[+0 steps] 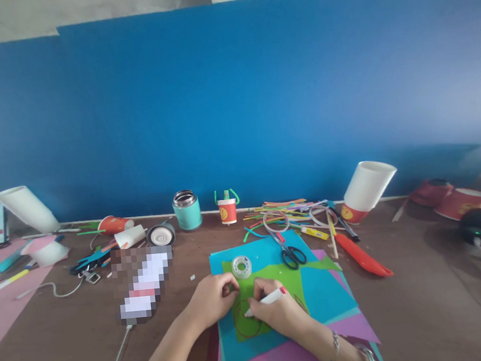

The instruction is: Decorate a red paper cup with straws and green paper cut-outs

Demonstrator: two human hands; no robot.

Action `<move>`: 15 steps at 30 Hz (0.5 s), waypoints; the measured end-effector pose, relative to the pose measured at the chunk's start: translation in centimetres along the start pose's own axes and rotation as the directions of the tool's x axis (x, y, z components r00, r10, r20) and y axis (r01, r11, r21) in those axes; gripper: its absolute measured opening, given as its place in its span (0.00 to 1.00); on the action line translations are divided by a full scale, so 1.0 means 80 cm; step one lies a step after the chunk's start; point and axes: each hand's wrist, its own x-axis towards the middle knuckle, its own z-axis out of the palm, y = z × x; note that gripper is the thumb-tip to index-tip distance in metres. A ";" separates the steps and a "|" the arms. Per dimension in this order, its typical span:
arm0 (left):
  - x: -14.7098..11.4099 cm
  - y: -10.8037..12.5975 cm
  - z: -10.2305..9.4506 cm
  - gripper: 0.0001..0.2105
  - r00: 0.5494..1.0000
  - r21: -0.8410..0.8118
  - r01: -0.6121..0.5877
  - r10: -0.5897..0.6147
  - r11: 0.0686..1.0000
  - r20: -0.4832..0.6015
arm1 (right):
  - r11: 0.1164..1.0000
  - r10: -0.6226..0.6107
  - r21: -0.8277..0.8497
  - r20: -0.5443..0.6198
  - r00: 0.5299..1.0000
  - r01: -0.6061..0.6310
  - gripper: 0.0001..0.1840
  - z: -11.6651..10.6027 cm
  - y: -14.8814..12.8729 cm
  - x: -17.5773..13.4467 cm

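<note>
My right hand (277, 306) is closed round a white marker (272, 296) with a red end, its tip down on a green sheet of paper (285, 277). A round outline (248, 328) is drawn on that sheet, with another drawn line partly hidden beside my hand. My left hand (215, 299) rests at the sheet's left edge, fingers curled; whether it pinches anything is hidden. Just beyond my hands a roll of clear tape (242, 267) lies flat on the green paper. Blue sheets (328, 293) and purple sheets (354, 328) are stacked underneath.
Black-handled scissors (293, 257) lie on the stack's far edge. Behind are coloured strips (269, 214), a yellow glue stick (315, 233), a small decorated cup (227, 211) and a teal thermos (187, 212). A red tool (363, 257) lies right; a blurred-out phone (145, 287) with a cable lies left.
</note>
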 end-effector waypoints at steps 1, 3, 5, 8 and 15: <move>0.000 0.000 0.000 0.05 1.000 0.000 0.001 -0.001 1.000 0.000 | 1.000 0.000 0.000 0.000 1.000 0.000 0.13 0.000 0.000 0.000; 0.000 0.001 0.000 0.05 1.000 0.005 0.005 -0.005 1.000 0.002 | 1.000 0.007 0.003 0.006 1.000 -0.007 0.14 0.001 0.000 0.000; 0.000 0.001 0.000 0.05 1.000 0.014 0.007 -0.007 1.000 0.002 | 1.000 0.024 0.006 0.013 1.000 -0.024 0.13 0.002 0.000 0.000; 0.000 0.001 0.000 0.05 1.000 0.016 0.000 0.000 1.000 -0.003 | 0.999 0.040 0.008 0.025 0.999 -0.040 0.12 0.004 0.002 0.000; 0.000 0.002 0.000 0.06 1.000 0.027 0.011 -0.011 1.000 0.004 | 0.998 0.039 0.037 0.056 0.998 -0.041 0.10 0.004 0.001 -0.001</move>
